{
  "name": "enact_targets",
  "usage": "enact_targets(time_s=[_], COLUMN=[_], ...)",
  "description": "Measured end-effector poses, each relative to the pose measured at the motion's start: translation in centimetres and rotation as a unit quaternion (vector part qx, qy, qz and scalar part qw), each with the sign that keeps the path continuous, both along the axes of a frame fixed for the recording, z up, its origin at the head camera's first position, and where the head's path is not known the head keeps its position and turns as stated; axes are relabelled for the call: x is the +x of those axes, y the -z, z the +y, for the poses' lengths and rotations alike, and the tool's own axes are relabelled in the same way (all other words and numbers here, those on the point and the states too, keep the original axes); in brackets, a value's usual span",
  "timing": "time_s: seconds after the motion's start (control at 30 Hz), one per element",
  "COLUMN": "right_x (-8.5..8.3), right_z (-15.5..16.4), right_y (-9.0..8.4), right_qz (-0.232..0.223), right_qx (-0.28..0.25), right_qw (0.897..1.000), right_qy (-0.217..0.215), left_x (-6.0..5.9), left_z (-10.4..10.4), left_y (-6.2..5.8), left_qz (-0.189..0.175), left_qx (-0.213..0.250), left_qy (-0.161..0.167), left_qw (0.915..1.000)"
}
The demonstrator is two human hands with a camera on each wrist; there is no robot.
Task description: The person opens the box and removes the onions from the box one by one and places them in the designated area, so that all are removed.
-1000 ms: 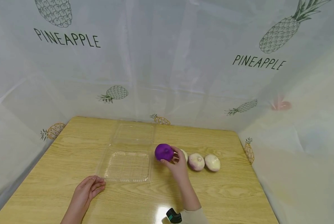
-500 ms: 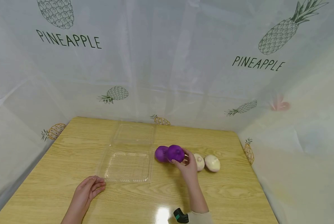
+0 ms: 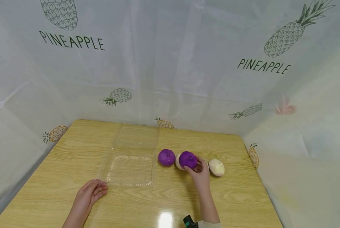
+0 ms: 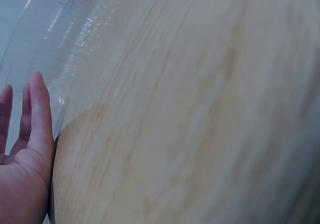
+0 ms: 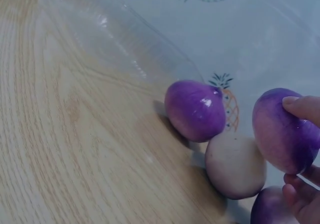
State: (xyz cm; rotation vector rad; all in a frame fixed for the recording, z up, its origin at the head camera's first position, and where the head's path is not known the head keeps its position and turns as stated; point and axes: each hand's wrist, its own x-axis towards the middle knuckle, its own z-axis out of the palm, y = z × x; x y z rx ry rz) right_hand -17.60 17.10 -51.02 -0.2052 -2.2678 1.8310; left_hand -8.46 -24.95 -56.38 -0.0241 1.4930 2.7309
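In the head view my right hand [image 3: 199,172] holds a purple turnip-like vegetable [image 3: 188,160] above the row on the table. The right wrist view shows the thumb on one side of this purple-to-pale turnip [image 5: 282,129] and fingers on the other. Left of it sits another purple turnip [image 3: 166,157]. A pale turnip [image 5: 235,166] lies between them, partly covered in the head view. My left hand [image 3: 88,194] pinches the front left corner of a clear plastic hinged container [image 3: 130,183], whose lid lies folded back. In the left wrist view, several fingers [image 4: 40,109] stretch out beside the plastic.
Right of my right hand a whitish turnip [image 3: 216,167] rests on the wooden table [image 3: 130,205]. One more peeks out behind the fingers. A pale curtain [image 3: 170,63] printed with pineapples hangs along the table's back and sides.
My right hand has moved right with a purple turnip, away from the other purple one, which has come into full sight. The left hand has stayed at the container's corner.
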Motion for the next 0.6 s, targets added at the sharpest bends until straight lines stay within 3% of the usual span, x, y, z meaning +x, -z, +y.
enact_targets(time_s=[0.33, 0.6], right_x=[0.3, 0.6], right_z=[1.4, 3.2], right_y=[-0.5, -0.6], right_qz=[0.005, -0.024], right_qx=[0.011, 0.002], right_qw=[1.0, 0.999], right_qy=[0.023, 0.037], left_x=[-0.1, -0.3], left_z=[-0.1, -0.1], left_y=[0.1, 0.1], left_qz=[-0.007, -0.013], left_qx=[-0.015, -0.027], left_qy=[0.0, -0.007], left_qw=[0.9999, 0.9995])
